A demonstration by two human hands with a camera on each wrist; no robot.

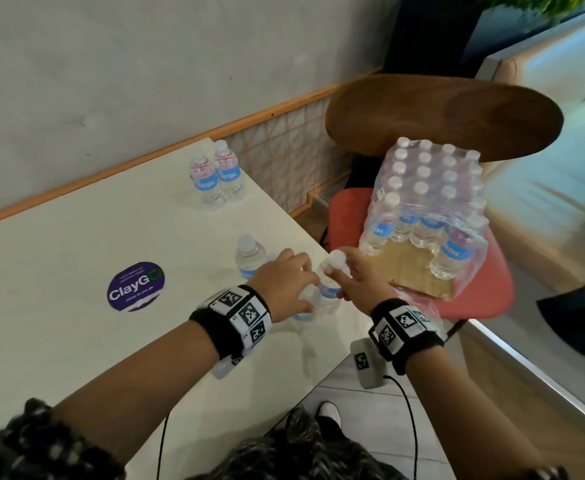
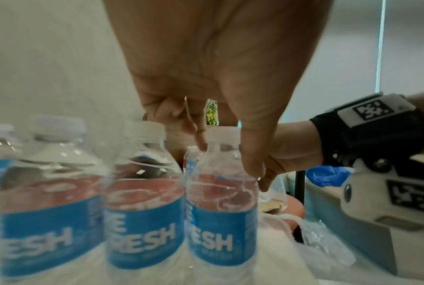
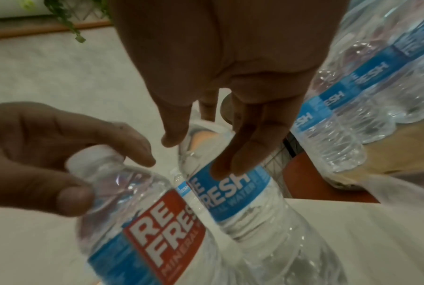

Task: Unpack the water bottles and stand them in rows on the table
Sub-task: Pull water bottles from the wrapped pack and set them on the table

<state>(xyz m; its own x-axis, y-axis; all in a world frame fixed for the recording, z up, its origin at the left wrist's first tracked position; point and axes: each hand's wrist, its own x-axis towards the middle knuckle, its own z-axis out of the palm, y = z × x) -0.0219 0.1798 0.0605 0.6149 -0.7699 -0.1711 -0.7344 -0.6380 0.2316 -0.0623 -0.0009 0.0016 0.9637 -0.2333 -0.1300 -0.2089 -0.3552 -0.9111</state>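
Setting two bottles at table edge | left hand gripped one bottle, right hand another | three stood already | pack mostly full

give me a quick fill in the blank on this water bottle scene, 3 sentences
1. The shrink-wrapped pack of bottles sits on a ____ chair seat.
2. At the table's far corner, ____ bottles stand side by side.
3. The round sticker on the table reads ____.

Missing words: red; two; ClayGo
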